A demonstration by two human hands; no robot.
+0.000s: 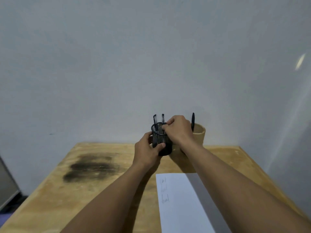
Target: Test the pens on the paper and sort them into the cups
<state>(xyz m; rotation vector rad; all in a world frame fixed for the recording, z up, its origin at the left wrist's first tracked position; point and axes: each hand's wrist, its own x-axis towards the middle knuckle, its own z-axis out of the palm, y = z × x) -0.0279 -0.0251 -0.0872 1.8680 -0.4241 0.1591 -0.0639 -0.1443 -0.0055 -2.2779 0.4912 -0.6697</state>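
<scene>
A black mesh cup [165, 148] stands at the far edge of the wooden table [104, 195], with two pens [159, 118] sticking up out of it. My left hand [147, 149] grips the cup's side. My right hand [179, 129] is over the cup's rim, fingertips pinched inside it; what they hold is hidden. Just right of it is a tan cup [199, 134] with one black pen [193, 121] upright in it. A white paper [178, 202] with a few scribbled lines lies near me, partly under my right forearm.
A dark burnt-looking stain [90, 169] marks the table's left half. A plain grey wall [151, 56] rises directly behind the cups. A grey panel [6, 185] stands off the table's left edge.
</scene>
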